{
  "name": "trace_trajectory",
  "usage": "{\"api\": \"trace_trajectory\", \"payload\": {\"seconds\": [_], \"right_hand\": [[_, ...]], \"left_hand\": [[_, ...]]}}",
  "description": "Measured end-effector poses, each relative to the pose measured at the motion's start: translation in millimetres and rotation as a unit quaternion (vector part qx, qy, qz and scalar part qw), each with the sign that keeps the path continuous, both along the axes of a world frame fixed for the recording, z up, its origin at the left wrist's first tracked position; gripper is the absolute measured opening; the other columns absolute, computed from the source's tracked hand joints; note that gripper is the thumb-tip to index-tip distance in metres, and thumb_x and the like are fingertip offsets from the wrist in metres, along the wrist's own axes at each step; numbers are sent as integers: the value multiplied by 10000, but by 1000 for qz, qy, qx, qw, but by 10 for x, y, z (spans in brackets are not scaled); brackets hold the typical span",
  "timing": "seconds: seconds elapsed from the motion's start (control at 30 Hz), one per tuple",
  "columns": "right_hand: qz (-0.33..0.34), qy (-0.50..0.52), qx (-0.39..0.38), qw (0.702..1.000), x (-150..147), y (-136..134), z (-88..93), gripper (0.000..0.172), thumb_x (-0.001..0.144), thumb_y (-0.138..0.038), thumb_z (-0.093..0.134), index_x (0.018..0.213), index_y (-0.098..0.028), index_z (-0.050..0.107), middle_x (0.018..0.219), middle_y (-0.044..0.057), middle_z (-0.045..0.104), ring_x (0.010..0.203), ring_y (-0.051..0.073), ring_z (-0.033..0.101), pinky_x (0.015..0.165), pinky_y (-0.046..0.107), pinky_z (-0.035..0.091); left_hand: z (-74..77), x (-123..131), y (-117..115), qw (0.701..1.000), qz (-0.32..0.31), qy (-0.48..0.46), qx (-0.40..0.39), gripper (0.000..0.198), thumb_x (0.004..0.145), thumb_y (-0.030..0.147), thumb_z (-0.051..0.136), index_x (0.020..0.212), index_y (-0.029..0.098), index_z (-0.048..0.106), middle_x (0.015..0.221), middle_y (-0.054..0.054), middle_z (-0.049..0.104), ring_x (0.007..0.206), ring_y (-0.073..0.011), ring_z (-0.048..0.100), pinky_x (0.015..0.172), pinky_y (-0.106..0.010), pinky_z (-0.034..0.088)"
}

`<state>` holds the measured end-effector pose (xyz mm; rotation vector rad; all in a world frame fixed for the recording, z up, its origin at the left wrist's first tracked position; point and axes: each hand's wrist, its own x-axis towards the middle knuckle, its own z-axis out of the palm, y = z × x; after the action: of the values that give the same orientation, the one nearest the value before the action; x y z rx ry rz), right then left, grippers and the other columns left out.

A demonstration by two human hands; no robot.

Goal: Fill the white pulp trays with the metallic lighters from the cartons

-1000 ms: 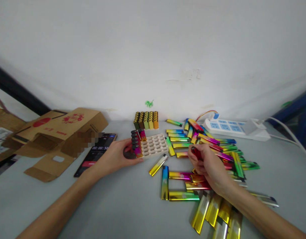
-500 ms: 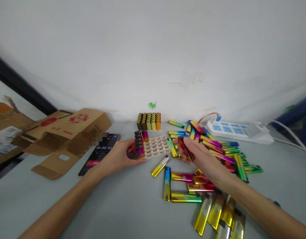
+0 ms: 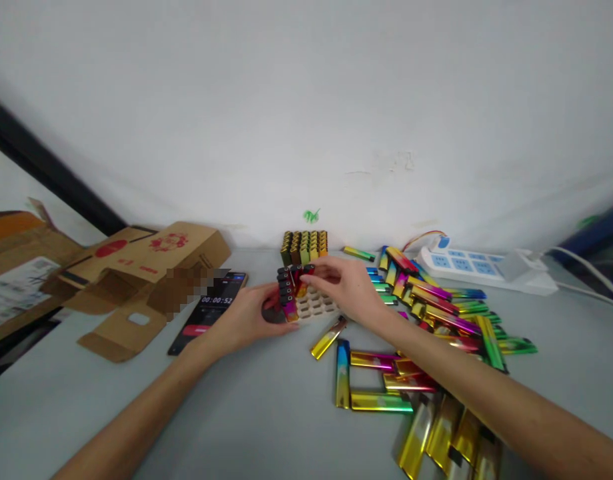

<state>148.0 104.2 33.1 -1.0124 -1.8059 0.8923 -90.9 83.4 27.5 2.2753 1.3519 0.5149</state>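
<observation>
A white tray with rows of slots lies in front of me, partly hidden by my right hand. My left hand is closed around its left end, thumb along the front edge. Purple-and-gold lighters with black tops stand upright in the leftmost row. My right hand pinches a red-and-gold lighter over the slots beside that row; whether its lower end sits in a slot I cannot tell. A silver-and-gold lighter lies loose just in front of the tray.
Many shiny lighters lie heaped at the right. A block of upright gold-toned lighters stands against the wall. At the left are an open cardboard box and a phone running a timer. A white power strip sits back right.
My right hand has moved left from the heap to the tray, bringing the red lighter. The left hand keeps its hold on the tray. The view has shifted slightly.
</observation>
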Motion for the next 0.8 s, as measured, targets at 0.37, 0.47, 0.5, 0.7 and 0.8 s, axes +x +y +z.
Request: {"api": "trace_trajectory", "payload": {"seconds": [0.37, 0.47, 0.5, 0.7, 0.8], "right_hand": [[20, -142, 73, 987, -46, 49, 135, 143, 936, -257, 799, 1043, -180, 742, 939, 65, 813, 825, 208, 748, 779, 329, 550], [11, -119, 44, 992, -84, 31, 69, 181, 904, -229, 827, 1030, -189, 702, 916, 47, 798, 802, 196, 738, 742, 310, 553], [11, -135, 56, 989, -92, 15, 49, 171, 909, -204, 815, 1037, -190, 703, 946, 57, 801, 820, 204, 738, 752, 319, 553], [1, -240, 160, 957, -14, -101, 46, 236, 1022, -312, 705, 1212, -174, 730, 1148, 130, 790, 999, 269, 727, 860, 385, 539], [-4, -256, 168, 952, 243, -140, 129, 310, 1025, -420, 700, 1209, -173, 740, 1136, 128, 796, 1041, 289, 727, 910, 414, 534]], "left_hand": [[-1, 2, -8, 1000, 3, 7, 5, 452, 767, 553, 832, 931, 147, 722, 751, -4, 676, 641, -173, 547, 583, -265, 403], [0, 4, -6, 1000, 7, 6, 7, 464, 759, 556, 834, 953, 149, 727, 747, 0, 678, 648, -176, 554, 584, -266, 401], [4, 5, -7, 1000, 6, 5, 7, 464, 764, 561, 829, 954, 150, 726, 753, 1, 681, 652, -176, 556, 588, -266, 405], [87, 24, -50, 1000, 11, 9, -4, 401, 797, 516, 809, 969, 162, 730, 798, 14, 709, 680, -172, 573, 620, -262, 427], [81, 19, -59, 1000, 14, 16, -7, 383, 813, 499, 805, 985, 165, 731, 810, 10, 718, 677, -170, 571, 614, -258, 421]]}}
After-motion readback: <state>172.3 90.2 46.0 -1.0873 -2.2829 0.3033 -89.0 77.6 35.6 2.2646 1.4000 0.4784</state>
